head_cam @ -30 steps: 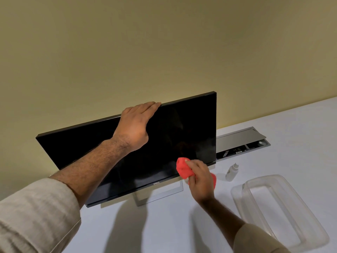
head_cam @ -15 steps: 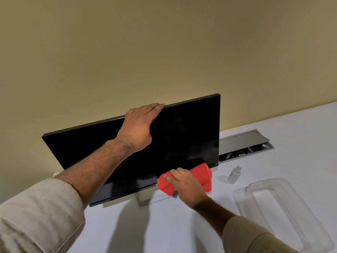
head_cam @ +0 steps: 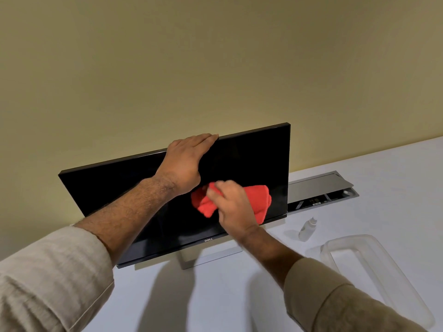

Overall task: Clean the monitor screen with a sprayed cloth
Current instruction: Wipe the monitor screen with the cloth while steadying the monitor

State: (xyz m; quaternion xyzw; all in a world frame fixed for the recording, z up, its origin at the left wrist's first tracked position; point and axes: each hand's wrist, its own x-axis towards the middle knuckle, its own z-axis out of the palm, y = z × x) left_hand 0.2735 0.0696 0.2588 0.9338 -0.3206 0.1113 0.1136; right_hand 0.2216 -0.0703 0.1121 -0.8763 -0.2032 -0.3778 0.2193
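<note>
Monitor: a black Dell monitor point(head_cam: 251, 159) stands on its silver stand point(head_cam: 206, 257) at the far side of a white desk point(head_cam: 215, 303), close to a yellow-beige wall point(head_cam: 215, 68). Its screen is dark and faces the viewer, and in the view its top edge slopes up to the right.
Cloth: a red cloth point(head_cam: 257, 200) lies bunched against the lower right part of the screen, just above the bottom bezel.
Right hand: the right hand point(head_cam: 232, 209) holds the cloth against the screen, fingers bent over it. The fingertips are blurred.
Left hand: the left hand point(head_cam: 184, 161) rests on the monitor's top edge near its middle, fingers straight and laid flat along the edge. What the thumb does cannot be made out.
Sleeves: both forearms come in from the near side, in light beige sleeves point(head_cam: 48, 279) pushed up from the wrists.
Spray bottle: a small clear spray bottle point(head_cam: 308, 229) stands on the desk just right of the monitor's lower right corner.
Container: a clear plastic container point(head_cam: 393, 279) sits on the desk at the near right.
Cable hatch: a grey cable hatch point(head_cam: 321, 188) with its lid raised is set into the desk behind the bottle, right of the monitor.
</note>
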